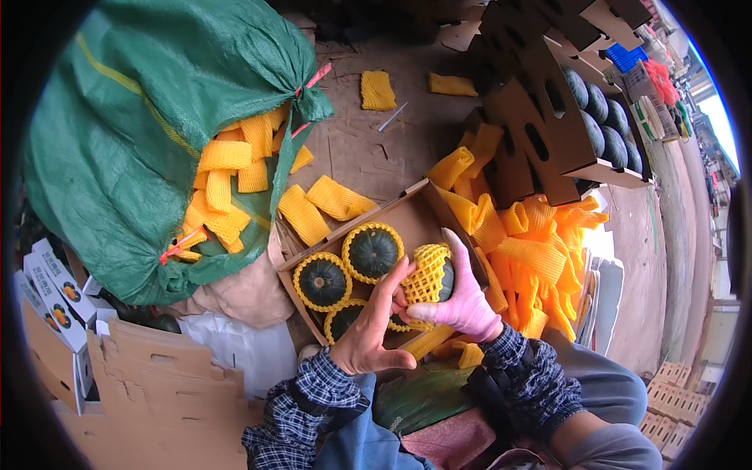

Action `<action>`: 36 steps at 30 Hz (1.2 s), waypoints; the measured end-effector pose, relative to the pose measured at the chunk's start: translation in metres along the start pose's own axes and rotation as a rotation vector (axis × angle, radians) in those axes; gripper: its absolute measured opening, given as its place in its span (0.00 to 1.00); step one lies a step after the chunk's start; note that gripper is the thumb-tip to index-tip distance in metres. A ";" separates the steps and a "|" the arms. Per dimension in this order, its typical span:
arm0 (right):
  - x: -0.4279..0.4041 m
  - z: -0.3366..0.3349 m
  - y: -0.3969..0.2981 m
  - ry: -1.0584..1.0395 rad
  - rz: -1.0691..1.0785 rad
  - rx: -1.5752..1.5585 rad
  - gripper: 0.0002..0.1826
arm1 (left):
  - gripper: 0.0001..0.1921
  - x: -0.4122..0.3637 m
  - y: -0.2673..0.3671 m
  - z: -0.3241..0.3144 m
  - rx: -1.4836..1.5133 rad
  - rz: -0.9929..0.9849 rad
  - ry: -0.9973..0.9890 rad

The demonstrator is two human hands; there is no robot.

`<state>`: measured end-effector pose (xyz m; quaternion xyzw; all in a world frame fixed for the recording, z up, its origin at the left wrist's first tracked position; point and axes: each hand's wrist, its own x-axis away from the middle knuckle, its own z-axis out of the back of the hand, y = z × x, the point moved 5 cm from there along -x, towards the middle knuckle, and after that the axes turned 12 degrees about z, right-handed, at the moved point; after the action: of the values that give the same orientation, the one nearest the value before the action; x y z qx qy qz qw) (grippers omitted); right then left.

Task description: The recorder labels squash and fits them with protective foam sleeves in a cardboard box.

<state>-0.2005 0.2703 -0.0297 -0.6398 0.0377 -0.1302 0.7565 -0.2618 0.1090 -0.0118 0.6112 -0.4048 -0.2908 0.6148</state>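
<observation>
My right hand (464,294), in a pink knit glove, grips a dark green squash (447,281) partly covered by a yellow foam net sleeve (424,276). My bare left hand (376,329) is at the squash's left side, thumb apart, some fingertips at the net and partly hidden. Beneath both hands lies an open cardboard box (420,197). In its left part sit several green squashes in yellow nets, among them one upper squash (372,252) and one at the left (320,282). My hands partly hide the lower ones.
A green woven sack (129,117) spills yellow foam nets (226,170) at the upper left. More nets (540,247) are heaped right of the box. Stacked cartons (529,129) stand at the upper right, one holding bare squashes (614,147). Flattened cardboard (170,393) lies lower left.
</observation>
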 end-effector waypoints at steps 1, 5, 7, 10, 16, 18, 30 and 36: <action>-0.014 0.012 -0.004 0.037 0.037 0.006 0.66 | 0.57 -0.013 -0.001 0.000 0.223 -0.051 -0.012; -0.068 0.038 -0.011 0.071 0.594 0.482 0.56 | 0.20 -0.061 -0.056 0.046 -0.605 0.036 0.279; -0.082 0.038 0.005 0.065 0.674 0.573 0.55 | 0.16 -0.077 -0.060 0.028 -1.172 -0.077 0.126; -0.096 0.017 0.037 0.021 0.774 0.751 0.51 | 0.20 -0.086 -0.104 0.024 -1.391 0.132 -0.069; -0.098 -0.005 0.051 -0.310 0.586 1.227 0.50 | 0.21 -0.066 -0.105 0.040 -1.226 0.243 0.124; -0.103 -0.003 0.056 -0.425 0.447 1.312 0.50 | 0.20 -0.074 -0.102 0.034 -1.203 0.240 0.135; 0.013 0.156 -0.112 -0.377 0.573 0.912 0.37 | 0.28 -0.054 -0.079 -0.005 -1.222 0.279 0.116; 0.191 0.370 -0.016 0.378 -0.705 0.329 0.64 | 0.30 -0.007 -0.072 -0.031 -1.175 0.418 -0.027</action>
<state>0.0635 0.5758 0.0733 -0.4494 -0.0667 -0.4999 0.7373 -0.2288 0.1255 -0.0812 0.0751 -0.2959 -0.3461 0.8871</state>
